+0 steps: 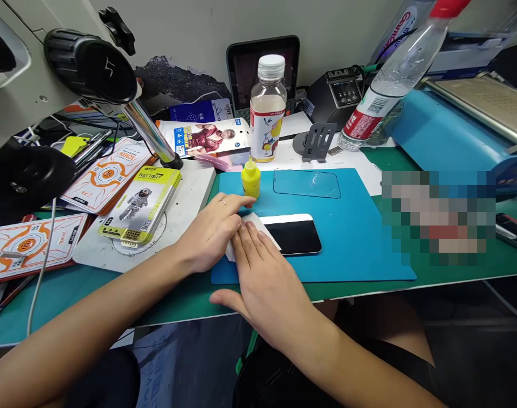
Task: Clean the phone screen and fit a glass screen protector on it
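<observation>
A smartphone (300, 234) with a black screen and white edge lies flat on the blue mat (356, 249). My right hand (267, 277) is open, its fingers stretched flat and its thumb apart, pressing a white wipe (265, 231) on the phone's left part. At that same end, my left hand (213, 229) is closed around the phone, a ring on one finger; the grip is partly hidden by the wipe. A small yellow bottle (251, 180) stands just beyond my left fingers. Behind the phone lies a clear, dark-edged screen protector (307, 184).
A drink bottle (268, 110) and a black phone stand (316, 143) are at the back. A tilted water bottle (380, 99) leans near a blue machine (445, 133). Left are a battery pack (142, 204), screen boxes (29, 243) and a microscope's metal post (154, 133).
</observation>
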